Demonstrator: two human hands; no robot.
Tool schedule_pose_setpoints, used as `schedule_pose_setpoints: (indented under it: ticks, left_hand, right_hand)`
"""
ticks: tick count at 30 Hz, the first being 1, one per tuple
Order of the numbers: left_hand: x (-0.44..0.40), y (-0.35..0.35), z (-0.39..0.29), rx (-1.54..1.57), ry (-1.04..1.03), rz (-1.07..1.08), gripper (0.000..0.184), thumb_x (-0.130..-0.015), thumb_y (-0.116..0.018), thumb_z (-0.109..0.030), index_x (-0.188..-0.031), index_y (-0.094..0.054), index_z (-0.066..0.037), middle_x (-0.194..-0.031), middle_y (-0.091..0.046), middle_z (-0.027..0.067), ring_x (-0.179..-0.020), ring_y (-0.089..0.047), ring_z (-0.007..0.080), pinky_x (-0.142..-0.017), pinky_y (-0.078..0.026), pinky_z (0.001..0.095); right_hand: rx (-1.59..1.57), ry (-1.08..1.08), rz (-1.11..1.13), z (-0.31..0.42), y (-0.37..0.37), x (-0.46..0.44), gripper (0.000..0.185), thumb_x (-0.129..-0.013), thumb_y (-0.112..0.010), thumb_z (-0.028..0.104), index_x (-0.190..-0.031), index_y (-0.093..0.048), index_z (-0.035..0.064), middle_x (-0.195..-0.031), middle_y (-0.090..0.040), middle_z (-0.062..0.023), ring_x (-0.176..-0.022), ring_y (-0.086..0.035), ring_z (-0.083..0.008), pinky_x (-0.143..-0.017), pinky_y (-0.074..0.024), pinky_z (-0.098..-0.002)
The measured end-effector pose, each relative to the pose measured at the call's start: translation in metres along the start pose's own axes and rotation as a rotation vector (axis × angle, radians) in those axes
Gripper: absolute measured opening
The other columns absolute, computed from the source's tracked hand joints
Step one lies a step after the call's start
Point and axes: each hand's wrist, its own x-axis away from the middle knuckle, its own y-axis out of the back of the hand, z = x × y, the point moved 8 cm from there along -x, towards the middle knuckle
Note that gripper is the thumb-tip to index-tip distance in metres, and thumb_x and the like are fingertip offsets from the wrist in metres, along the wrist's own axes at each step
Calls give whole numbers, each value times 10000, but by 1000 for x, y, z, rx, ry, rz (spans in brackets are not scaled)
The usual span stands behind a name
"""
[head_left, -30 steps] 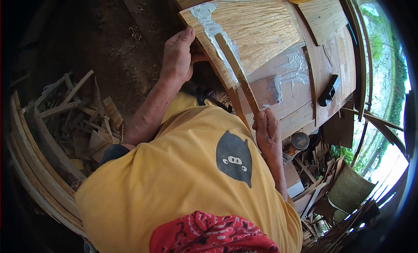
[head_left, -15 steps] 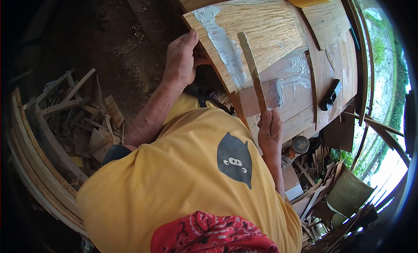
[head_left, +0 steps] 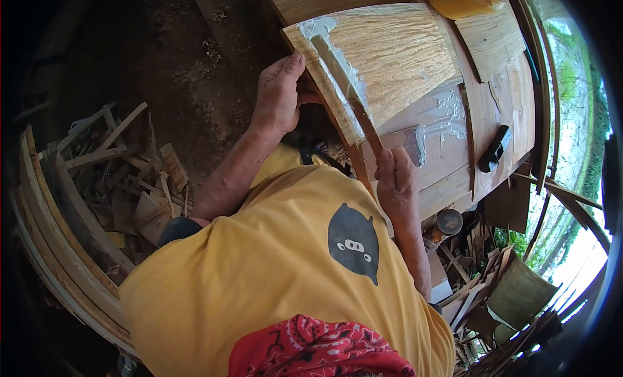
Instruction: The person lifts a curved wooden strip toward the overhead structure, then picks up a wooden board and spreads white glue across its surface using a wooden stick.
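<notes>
My left hand (head_left: 280,95) grips the near left edge of a thin wooden panel (head_left: 396,46), thumb on top and fingers underneath. In my right hand (head_left: 396,176) is the lower end of a narrow wooden stick (head_left: 363,119). The stick's far part lies along a band of pale, wet paste (head_left: 322,28) near the panel's left edge. A small flat board (head_left: 393,143) with paste on its end lies just beyond my right hand, on the bench top (head_left: 448,179).
A dark hand plane (head_left: 495,148) rests on the bench at right, and a yellow container (head_left: 466,0) stands at the top. Wood scraps (head_left: 156,195) are heaped at left. A round-topped can (head_left: 449,222) is beside the bench, with more scraps below.
The stick first lifted off the paste and swung right, then came back onto the paste band, its tip now further up. My left hand still holds the panel edge.
</notes>
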Motion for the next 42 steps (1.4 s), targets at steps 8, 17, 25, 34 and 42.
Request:
schedule_pose_setpoints:
  ticks: [8, 17, 25, 34, 42]
  left_hand:
    - [-2, 1, -1, 5, 10, -3, 396, -1064, -484, -345, -1119, -642, 14, -947, -705, 91, -756, -713, 152, -632, -644, 323]
    - [-5, 4, 1, -19, -16, 36, 399, -1065, -481, -350, -1111, -644, 11, -947, -711, 90, -762, -719, 150, -625, -642, 320]
    - [2, -3, -5, -24, 2, 15, 394, -1070, -465, -342, -1122, -637, 8, -949, -710, 92, -784, -725, 151, -632, -643, 317]
    - [1, 0, 0, -19, 13, 9, 395, -1068, -469, -346, -1124, -635, 7, -943, -707, 89, -759, -715, 149, -647, -644, 321]
    - [-2, 5, 2, -24, 29, 25, 390, -1066, -469, -328, -1181, -614, 15, -996, -710, 117, -815, -725, 176, -665, -643, 323]
  right_hand:
    - [-60, -46, 3, 5, 0, -2, 307, -1050, -527, 194, -808, -464, 16, -649, -484, -165, -576, -469, -321, -547, -404, -413]
    - [-42, -74, -6, 1, -1, 0, 308, -1035, -552, 190, -805, -443, 17, -661, -479, -210, -587, -477, -404, -557, -403, -457]
    - [7, 57, -52, 19, 2, -14, 337, -1061, -524, 233, -802, -522, 17, -625, -531, -80, -563, -525, -175, -540, -430, -351]
    - [32, 72, -56, 28, -3, -34, 330, -1048, -548, 195, -779, -482, 17, -619, -532, -118, -538, -520, -217, -518, -415, -369]
    - [-23, 13, -135, -17, 7, -53, 320, -1039, -541, 190, -777, -515, 8, -635, -545, -132, -556, -517, -254, -540, -414, -387]
